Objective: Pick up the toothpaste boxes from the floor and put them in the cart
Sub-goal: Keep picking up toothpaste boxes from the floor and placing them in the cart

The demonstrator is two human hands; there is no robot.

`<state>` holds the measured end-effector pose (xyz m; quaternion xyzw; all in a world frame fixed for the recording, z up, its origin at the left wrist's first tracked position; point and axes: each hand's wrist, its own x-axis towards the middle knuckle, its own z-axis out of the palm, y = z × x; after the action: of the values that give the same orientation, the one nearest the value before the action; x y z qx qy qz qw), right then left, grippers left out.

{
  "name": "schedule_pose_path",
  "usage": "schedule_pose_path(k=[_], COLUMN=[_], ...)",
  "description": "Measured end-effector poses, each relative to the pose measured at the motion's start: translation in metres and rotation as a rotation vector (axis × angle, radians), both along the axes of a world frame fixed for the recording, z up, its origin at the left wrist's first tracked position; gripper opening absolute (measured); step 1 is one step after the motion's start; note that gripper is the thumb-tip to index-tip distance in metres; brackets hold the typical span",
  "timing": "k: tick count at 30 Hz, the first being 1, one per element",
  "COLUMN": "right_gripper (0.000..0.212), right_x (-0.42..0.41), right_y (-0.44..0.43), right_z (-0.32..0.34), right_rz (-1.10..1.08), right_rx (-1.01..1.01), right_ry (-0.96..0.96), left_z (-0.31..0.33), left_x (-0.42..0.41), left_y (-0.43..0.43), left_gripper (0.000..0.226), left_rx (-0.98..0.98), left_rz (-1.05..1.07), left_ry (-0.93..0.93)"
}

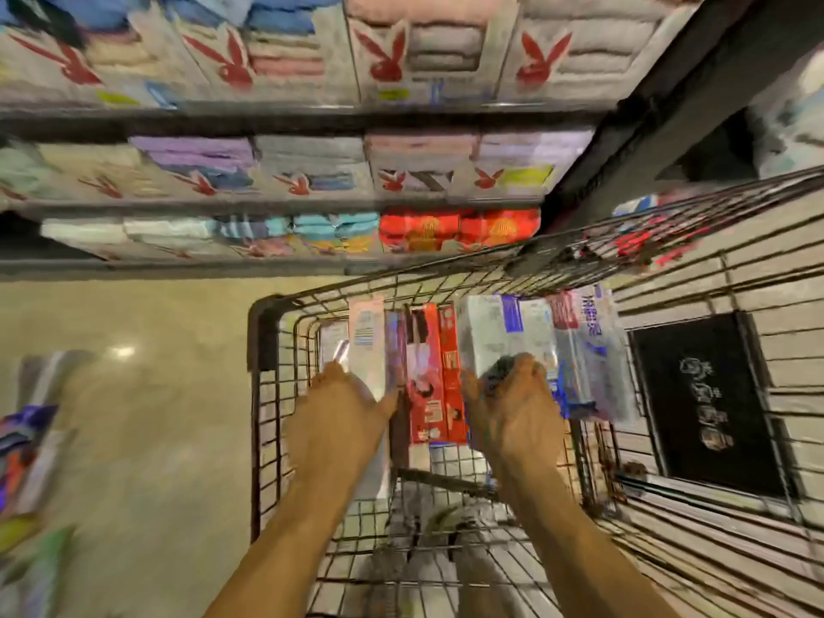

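Near left, blurred boxes (pixel 26 443) lie on the floor (pixel 156 394). Inside the wire cart (pixel 263 332), the left hand (pixel 343 408) rests against a pale toothpaste box (pixel 368 336); I cannot tell its grip. The right hand (pixel 512 399) curls round a white-and-blue pack (pixel 504 332). Red boxes (pixel 430 372) stand between them. Far shelves (pixel 267 122) hold towels (pixel 200 158).
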<state>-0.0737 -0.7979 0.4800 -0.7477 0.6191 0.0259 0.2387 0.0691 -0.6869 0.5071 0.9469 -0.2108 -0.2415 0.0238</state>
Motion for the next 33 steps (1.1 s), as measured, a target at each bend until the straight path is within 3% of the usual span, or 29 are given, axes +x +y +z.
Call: schedule_pose_path(k=[9, 14, 19, 25, 33], right_gripper=[0.069, 0.058, 0.037, 0.05, 0.057], right_x=[0.007, 0.009, -0.002, -0.02, 0.002], right_y=[-0.007, -0.014, -0.023, -0.046, -0.052], right_z=[-0.046, -0.046, -0.011, 0.105, 0.334], right_rz=[0.02, -0.011, 0.111, 0.338, 0.705], right_rx=[-0.052, -0.081, -0.058, -0.042, -0.305], right_ry=[0.06, 0.003, -0.017, 0.032, -0.075], left_z=[-0.051, -0.055, -0.033, 0.08, 0.31], left_x=[-0.013, -0.023, -0.032, -0.028, -0.041], left_y=[-0.001, -0.009, -0.007, -0.003, 0.022], left_gripper=[0.075, 0.078, 0.053, 0.041, 0.047], left_rx=[0.007, 0.023, -0.028, -0.053, -0.114], left_rz=[0.068, 0.026, 0.017, -0.025, -0.089], left_ry=[-0.016, -0.013, 0.046, -0.07, -0.364])
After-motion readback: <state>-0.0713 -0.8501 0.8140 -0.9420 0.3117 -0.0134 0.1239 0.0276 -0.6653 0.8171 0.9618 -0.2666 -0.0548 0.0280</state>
